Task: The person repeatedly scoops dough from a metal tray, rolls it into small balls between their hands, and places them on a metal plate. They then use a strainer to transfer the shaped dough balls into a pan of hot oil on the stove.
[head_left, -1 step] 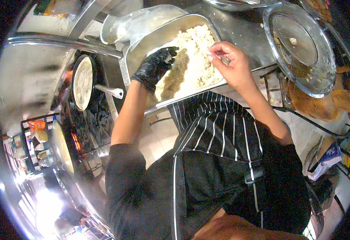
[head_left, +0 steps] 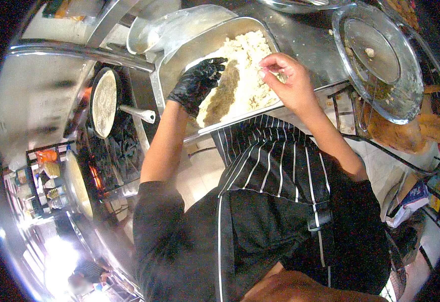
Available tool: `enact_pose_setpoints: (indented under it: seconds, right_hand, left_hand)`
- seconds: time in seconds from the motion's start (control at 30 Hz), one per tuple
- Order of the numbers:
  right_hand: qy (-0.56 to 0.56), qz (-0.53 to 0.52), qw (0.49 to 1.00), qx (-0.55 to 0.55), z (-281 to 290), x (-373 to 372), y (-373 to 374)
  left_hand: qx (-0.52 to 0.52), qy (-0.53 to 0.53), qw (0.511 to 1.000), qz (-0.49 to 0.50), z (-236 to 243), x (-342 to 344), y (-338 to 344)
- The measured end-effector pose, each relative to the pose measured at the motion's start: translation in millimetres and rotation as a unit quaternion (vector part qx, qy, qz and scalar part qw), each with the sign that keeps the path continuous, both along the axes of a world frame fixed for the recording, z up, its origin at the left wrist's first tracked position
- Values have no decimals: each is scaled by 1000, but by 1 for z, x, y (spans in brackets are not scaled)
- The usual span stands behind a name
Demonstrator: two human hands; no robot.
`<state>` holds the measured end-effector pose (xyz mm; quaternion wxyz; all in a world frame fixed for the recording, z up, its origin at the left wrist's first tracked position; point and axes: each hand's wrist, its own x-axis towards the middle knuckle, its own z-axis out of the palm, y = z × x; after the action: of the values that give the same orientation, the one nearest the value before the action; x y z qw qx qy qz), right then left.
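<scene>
A deep metal tray (head_left: 180, 63) holds a pale, crumbly dough-like mixture (head_left: 252, 48). Across its middle runs a grey-brown patch (head_left: 223, 93), and I cannot tell what it is. My left hand (head_left: 198, 83), in a black glove, hovers at the left side of the mixture with its fingers loosely bent and apart, holding nothing I can see. On the other side of the patch, my bare right hand (head_left: 291, 83) is over the mixture. Its thumb and fingertips come together in a pinch. Whatever lies between them is too small to make out.
On the stove at left sits a pan (head_left: 104, 103) with a pale round flatbread, its handle (head_left: 139, 115) pointing toward the tray. A flour-dusted clear container (head_left: 180, 30) stands behind the tray. At right is a large metal bowl (head_left: 411, 83) with dough scraps; open flame (head_left: 96, 177) shows lower left.
My gloved left hand has shifted very slightly, its fingers turning a little. The right hand keeps its pinch in nearly the same place.
</scene>
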<state>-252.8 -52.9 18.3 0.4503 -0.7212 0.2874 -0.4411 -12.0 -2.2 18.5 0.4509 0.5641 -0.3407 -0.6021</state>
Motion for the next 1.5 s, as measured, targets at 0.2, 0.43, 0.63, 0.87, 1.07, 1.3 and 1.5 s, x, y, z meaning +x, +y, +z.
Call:
enact_pose_setpoints:
  seconds: [0.2, 0.43, 0.63, 0.87, 1.07, 1.3, 1.5]
  right_hand:
    - [8, 44, 999, -6, 7, 14, 5]
    - [37, 10, 998, -47, 4, 6, 3]
    - [49, 7, 997, -62, 0, 8, 2]
    - [40, 9, 997, -70, -2, 4, 0]
    - [-139, 36, 949, 280, 3, 23, -3]
    - [-346, 159, 692, 613, -11, 36, -22]
    - [-332, 156, 731, 575, -15, 29, -21]
  left_hand:
    - [76, -3, 974, 214, 6, -1, -7]
    - [11, -223, 953, 205, -19, 20, -21]
    - [-133, -788, 550, -243, -83, 12, -14]
    - [18, -579, 780, -235, -50, -26, 9]
    - [-267, -622, 721, -150, -33, 4, -4]
    - [-134, -533, 820, -160, 15, 12, -26]
    - [-85, -563, 751, -334, -92, 35, 37]
